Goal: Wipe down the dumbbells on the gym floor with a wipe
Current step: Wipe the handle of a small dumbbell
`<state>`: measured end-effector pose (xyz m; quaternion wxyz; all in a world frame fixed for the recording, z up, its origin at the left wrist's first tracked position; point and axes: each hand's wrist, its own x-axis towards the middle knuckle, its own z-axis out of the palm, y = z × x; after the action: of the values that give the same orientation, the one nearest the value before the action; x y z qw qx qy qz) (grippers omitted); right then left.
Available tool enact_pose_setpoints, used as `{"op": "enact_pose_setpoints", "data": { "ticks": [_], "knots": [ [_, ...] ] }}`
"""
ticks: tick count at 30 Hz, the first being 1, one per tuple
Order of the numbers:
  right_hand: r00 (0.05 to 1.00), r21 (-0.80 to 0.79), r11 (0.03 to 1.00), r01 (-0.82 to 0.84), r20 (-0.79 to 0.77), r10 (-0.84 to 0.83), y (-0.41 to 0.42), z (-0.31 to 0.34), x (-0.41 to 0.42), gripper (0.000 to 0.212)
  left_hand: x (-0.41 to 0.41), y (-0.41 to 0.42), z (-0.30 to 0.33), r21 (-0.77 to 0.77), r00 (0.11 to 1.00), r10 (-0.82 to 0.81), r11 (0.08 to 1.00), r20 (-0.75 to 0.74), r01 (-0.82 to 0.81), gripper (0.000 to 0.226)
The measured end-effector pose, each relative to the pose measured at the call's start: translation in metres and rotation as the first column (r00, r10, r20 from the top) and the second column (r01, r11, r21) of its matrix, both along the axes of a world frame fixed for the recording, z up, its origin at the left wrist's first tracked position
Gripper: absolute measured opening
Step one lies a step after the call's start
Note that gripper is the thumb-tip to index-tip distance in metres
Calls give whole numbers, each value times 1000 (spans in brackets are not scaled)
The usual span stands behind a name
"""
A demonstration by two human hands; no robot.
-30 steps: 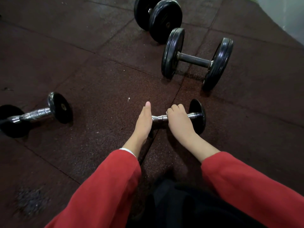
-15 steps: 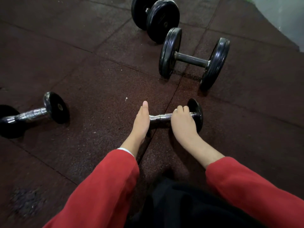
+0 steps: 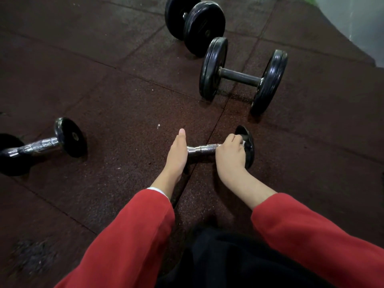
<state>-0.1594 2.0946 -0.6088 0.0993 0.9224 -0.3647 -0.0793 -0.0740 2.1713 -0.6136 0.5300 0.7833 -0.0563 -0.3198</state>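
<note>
Four dumbbells: lying on the gym floor (image 3: 116,84), none touching the one being worked on.
Small dumbbell (image 3: 207,149): lying crosswise just ahead of the person, chrome handle showing between the two hands.
Left hand (image 3: 176,151): pressing flat, fingers straight, against the near-left end, whose head is hidden behind it; steadying, not gripping.
Right hand (image 3: 230,153): curling around the handle's right end beside the black head, a sliver of white wipe (image 3: 242,142) showing at the fingertips.
Step in hand: seemingly rubbing the handle up to the right head.
Next move: probably calling for wiping the head itself, with the left hand blocking any roll.
Open room: bare floor lying left and right; large dumbbell (image 3: 241,76) resting farther ahead, well apart.
Others: chrome dumbbell (image 3: 41,145) lying at the left edge; plated dumbbell (image 3: 195,23) sitting at the top.
</note>
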Motion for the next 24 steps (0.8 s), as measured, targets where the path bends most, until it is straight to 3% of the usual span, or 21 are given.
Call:
{"op": "enact_pose_setpoints", "data": {
  "ticks": [5, 7, 9, 13, 18, 24],
  "knots": [
    [998, -3, 1000, -12, -61, 12, -1, 6, 0, 42, -1, -1, 0, -2, 1000, 13, 1000, 10, -13, 59],
    [994, -51, 999, -6, -111, 0, -6, 8, 3, 33, 0, -2, 0, 1, 1000, 12, 1000, 20, -12, 60],
    [998, -52, 999, 18, -58, -21, -10, 9, 4, 25, 0, -2, 1, 17, 1000, 5, 1000, 29, -6, 59],
    [998, -60, 998, -29, -54, 26, -7, 5, 2, 42, -1, -1, 1, 17, 999, 3, 1000, 49, -3, 58],
    [996, 98, 991, -89, 22, 88, -8, 22, 9, 32, -1, -1, -1, 8, 998, -4, 1000, 56, 3, 57],
    [945, 254, 917, -309, 187, 267, 2, 18, 16, 28, -1, -2, -1, -7, 1000, 14, 1000, 21, -14, 58]
  ]
}}
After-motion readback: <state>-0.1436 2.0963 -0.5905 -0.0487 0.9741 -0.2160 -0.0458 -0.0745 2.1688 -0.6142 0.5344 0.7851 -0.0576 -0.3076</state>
